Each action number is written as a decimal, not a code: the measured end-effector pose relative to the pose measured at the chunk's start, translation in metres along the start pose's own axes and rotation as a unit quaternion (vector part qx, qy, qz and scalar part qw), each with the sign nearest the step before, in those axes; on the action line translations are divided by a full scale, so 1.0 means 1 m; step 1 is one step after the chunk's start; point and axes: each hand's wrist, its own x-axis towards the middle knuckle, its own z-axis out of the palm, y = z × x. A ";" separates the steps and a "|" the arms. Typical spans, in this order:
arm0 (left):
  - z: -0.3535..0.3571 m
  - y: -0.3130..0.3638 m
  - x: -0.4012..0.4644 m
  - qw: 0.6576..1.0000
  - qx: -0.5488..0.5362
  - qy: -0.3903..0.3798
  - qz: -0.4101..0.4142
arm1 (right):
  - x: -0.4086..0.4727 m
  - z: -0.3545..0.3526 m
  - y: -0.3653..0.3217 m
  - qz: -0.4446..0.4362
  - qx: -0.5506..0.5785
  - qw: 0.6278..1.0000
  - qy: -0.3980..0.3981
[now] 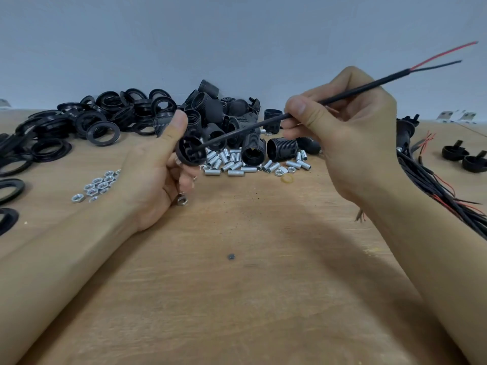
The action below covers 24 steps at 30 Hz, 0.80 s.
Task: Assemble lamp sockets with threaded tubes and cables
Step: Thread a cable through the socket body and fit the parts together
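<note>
My left hand grips a black lamp socket cap above the wooden table, its open side turned toward me. My right hand pinches a black cable between thumb and fingers. The cable's lower end runs into the middle of the cap. Its far end splits into a red and a black wire pointing up to the right. A metal nut shows just under my left fingers.
Black threaded sockets are piled at the back centre, with silver threaded tubes in front. Black rings spread at the left, loose nuts near my left wrist. A cable bundle and two caps lie at the right.
</note>
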 end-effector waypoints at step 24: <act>0.004 -0.014 -0.002 0.992 0.024 -0.112 0.043 | -0.016 0.023 0.021 0.219 0.044 0.964 -0.146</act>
